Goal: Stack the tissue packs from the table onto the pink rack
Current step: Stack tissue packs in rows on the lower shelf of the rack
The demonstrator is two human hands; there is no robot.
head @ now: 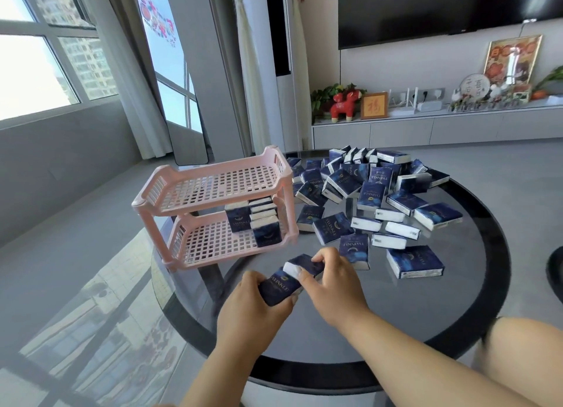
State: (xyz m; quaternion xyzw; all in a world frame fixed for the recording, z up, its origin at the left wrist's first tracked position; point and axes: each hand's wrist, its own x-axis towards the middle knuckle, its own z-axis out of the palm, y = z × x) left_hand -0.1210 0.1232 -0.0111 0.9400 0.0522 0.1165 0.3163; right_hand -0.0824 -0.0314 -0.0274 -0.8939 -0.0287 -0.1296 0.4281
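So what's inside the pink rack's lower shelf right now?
Tissue packs stand upright at the right end of the pink rack; the lower shelf's left is bare. The upper shelf hides their exact count.

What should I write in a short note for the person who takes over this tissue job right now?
Left hand grips one tissue pack; right hand grips a second pack, both in front of the pink rack.
Done: some packs stand in a group at the right end of the lower shelf.
Left: the top shelf holds no packs, and a large loose pile lies on the round glass table, to the right of the rack.
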